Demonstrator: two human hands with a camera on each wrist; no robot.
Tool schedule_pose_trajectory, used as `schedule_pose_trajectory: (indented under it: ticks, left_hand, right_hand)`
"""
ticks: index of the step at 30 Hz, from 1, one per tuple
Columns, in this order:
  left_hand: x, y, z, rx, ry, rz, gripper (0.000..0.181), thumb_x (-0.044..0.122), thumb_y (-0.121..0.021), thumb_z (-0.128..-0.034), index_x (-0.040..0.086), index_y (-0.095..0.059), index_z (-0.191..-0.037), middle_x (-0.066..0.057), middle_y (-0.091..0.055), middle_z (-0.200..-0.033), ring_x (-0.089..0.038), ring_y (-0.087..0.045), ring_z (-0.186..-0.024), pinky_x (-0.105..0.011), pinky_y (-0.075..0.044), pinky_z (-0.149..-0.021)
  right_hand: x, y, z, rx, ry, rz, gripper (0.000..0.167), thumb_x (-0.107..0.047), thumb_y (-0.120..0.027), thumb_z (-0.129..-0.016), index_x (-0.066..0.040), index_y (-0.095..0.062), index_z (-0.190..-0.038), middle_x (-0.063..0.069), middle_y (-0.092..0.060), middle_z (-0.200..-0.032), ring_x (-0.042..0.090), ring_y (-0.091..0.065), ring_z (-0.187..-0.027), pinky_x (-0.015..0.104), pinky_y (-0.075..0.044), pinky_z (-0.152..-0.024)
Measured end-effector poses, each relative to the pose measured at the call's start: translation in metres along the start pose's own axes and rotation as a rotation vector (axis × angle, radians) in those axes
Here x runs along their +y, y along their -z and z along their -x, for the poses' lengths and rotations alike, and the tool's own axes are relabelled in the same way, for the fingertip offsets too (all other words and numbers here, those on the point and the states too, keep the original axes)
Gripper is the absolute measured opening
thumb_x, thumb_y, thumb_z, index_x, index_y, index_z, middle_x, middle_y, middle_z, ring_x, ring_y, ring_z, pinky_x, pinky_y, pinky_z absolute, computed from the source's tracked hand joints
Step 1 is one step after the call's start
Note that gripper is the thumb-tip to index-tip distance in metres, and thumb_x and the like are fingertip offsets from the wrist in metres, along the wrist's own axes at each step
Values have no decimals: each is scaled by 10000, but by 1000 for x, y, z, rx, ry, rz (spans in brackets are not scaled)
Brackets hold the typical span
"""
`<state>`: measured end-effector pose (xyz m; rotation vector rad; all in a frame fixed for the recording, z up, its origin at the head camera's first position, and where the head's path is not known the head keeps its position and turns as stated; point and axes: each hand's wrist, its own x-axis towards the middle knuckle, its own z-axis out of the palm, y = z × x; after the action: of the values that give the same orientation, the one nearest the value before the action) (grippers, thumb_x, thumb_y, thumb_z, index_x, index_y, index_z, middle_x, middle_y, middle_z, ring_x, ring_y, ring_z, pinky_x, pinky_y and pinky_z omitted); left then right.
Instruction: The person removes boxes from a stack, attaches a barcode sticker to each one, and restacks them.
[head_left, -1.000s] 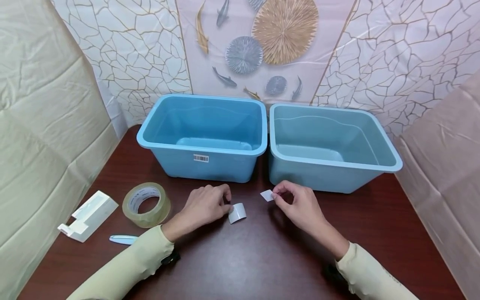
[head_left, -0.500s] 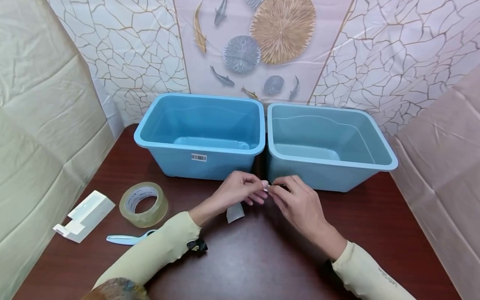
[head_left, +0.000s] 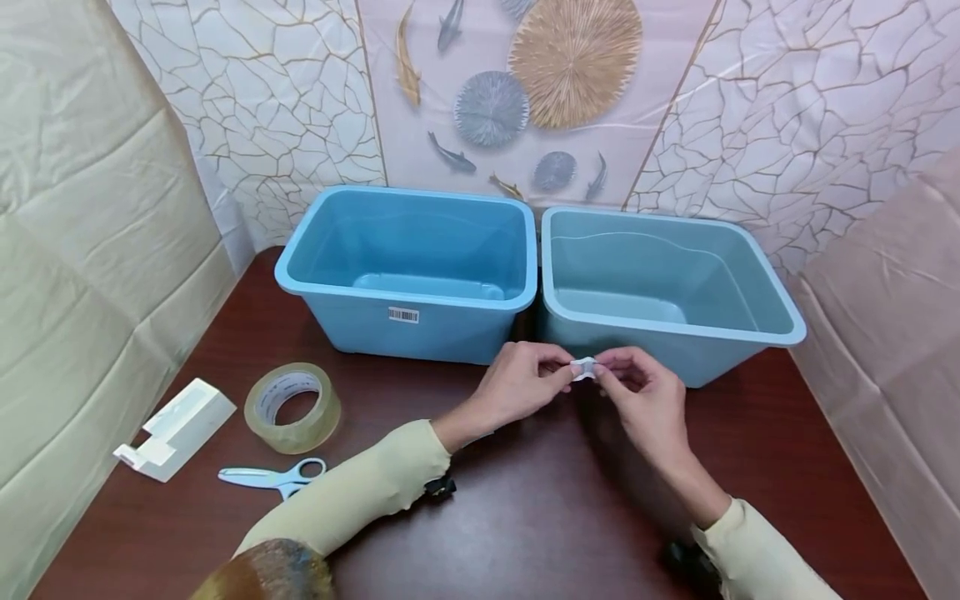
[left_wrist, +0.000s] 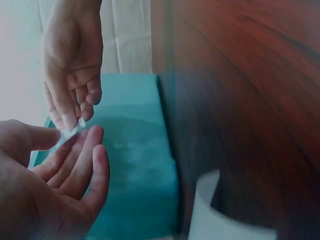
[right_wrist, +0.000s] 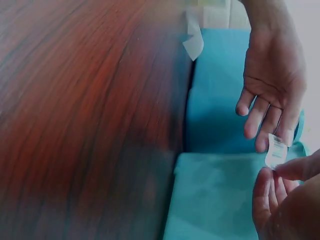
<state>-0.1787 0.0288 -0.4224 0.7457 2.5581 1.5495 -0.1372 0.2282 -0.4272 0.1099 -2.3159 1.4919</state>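
A small white barcode sticker (head_left: 587,367) is stretched between my two hands, in front of the right bin. My left hand (head_left: 519,382) pinches one end between thumb and fingers. The other end is pinched by my right hand (head_left: 651,408). Dark bars show on the sticker (right_wrist: 276,151) in the right wrist view. A curled piece of white paper (left_wrist: 212,220) stands on the table in the left wrist view; in the head view my left forearm largely hides it.
A blue bin (head_left: 420,329) with a barcode label on its front stands beside a grey-blue bin (head_left: 645,354) at the back of the table. To the left lie a tape roll (head_left: 318,425), light-blue scissors (head_left: 255,477) and a folded white carton piece (head_left: 187,433).
My left hand has left the curled paper and moved right to meet my right hand. It now pinches the sticker, which only the right hand held before. The scissors show more.
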Motion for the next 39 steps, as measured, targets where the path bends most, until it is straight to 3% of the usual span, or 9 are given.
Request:
schedule_pose_trajectory:
  ticks: [4, 8, 15, 19, 29, 34, 39]
  left_hand:
    - [6, -15, -3, 7, -32, -13, 258, 340, -679, -1018, 205, -787, -1209, 83, -826, -1040, 112, -715, -872, -155, -586, -762]
    - [11, -25, -3, -9, -76, 32, 324, 335, -645, -1038, 215, -730, -1326, 50, -799, -1214, 84, -717, -1006, -209, -613, -844]
    - [25, -42, -7, -145, -127, 41, 514, 372, -604, -1062, 237, -537, -1553, 98, -598, -1547, -38, -654, -1313, -156, -556, -975]
    - [33, -52, -12, -189, -155, 15, 581, 385, -603, -1061, 261, -452, -1608, 103, -530, -1606, -40, -607, -1377, -153, -537, -1015]
    - [35, -64, -21, -230, -114, 12, 605, 450, -572, -1062, 304, -408, -1626, 124, -504, -1618, -9, -594, -1379, -120, -511, -1008]
    - [33, -63, -22, -227, -104, 10, 599, 454, -565, -1066, 312, -407, -1626, 122, -505, -1618, -11, -602, -1369, -137, -521, -1001]
    - [32, -60, -21, -184, -114, -87, 561, 465, -554, -1068, 322, -449, -1600, 138, -543, -1581, 6, -627, -1320, -171, -528, -1012]
  right_hand:
    - [7, 11, -2, 102, -20, 18, 82, -53, -786, -939, -57, -782, -1020, 146, -763, -934, 53, -695, -703, 140, -578, -651]
    - [10, 21, -3, 177, -24, 62, 103, -31, -763, -942, -19, -772, -1044, 114, -766, -937, 5, -683, -703, 116, -568, -653]
    - [11, 36, -5, 320, -21, 56, 136, -59, -771, -944, 2, -759, -1065, -84, -743, -903, -19, -681, -707, 103, -563, -674]
    - [3, 39, -4, 413, -1, 24, 170, -43, -766, -938, 66, -746, -1067, -122, -739, -895, -57, -679, -720, 85, -560, -715]
    - [1, 39, -6, 452, 0, 22, 196, -52, -765, -931, 95, -734, -1058, -138, -738, -881, -68, -685, -735, 65, -548, -731]
    - [0, 39, -9, 438, 7, -31, 193, -31, -754, -939, 121, -713, -1050, -43, -752, -893, 7, -730, -711, 136, -598, -686]
    - [7, 40, -10, 438, -5, -26, 205, -37, -732, -957, 119, -695, -1085, -6, -744, -925, 43, -732, -730, 163, -604, -650]
